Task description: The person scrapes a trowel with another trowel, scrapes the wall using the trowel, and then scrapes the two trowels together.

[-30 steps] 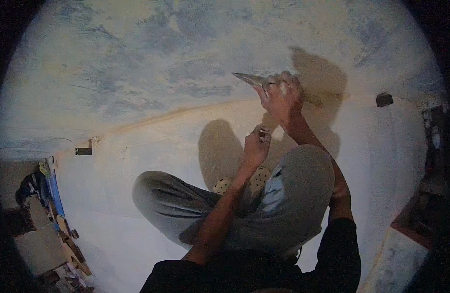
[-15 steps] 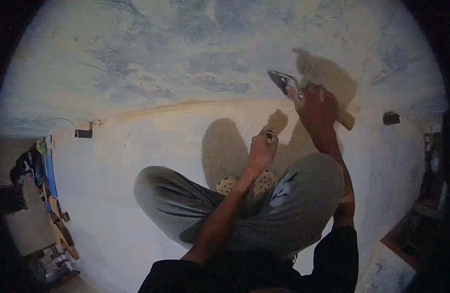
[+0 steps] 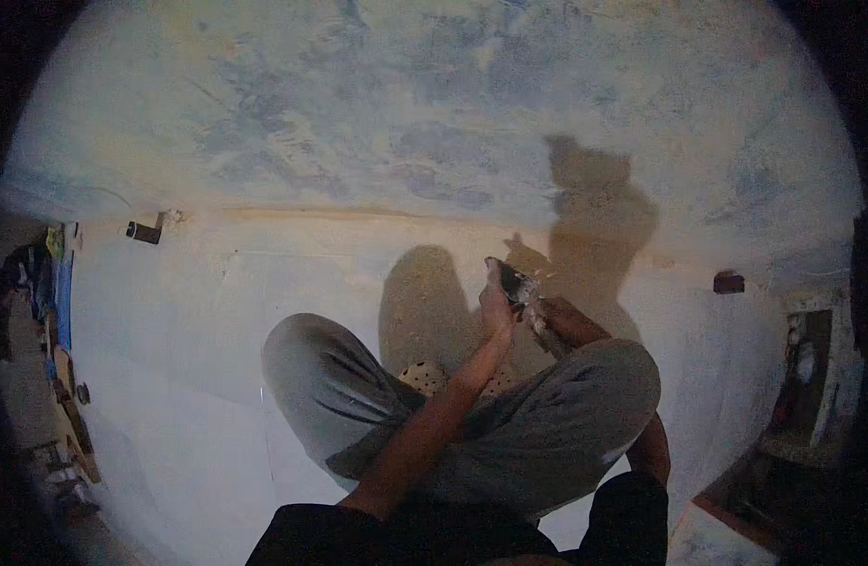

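Both of my hands meet in front of my bent knees. My right hand (image 3: 575, 323) is closed round a putty knife (image 3: 539, 325), its handle slanting down toward my right knee. Whitish filler smears the tool near its dark blade. Right beside the blade, my left hand (image 3: 496, 307) is closed, its fingers at the blade's left edge. Whatever the left fingers grip is too small and dark to make out. Light, dotted shoes (image 3: 422, 377) show between my grey-trousered legs.
A patchy blue-white wall surface (image 3: 434, 113) spans the top, meeting a pale surface along a tan seam. Dark small boxes sit at the left (image 3: 145, 230) and right (image 3: 729, 282). Boards (image 3: 71, 415) and clutter line the left rim; a doorway (image 3: 803, 368) stands right.
My right hand has come down and left from the blue-white surface with the putty knife, to my left hand. The left hand has shifted slightly left and down. The view has tilted a little.
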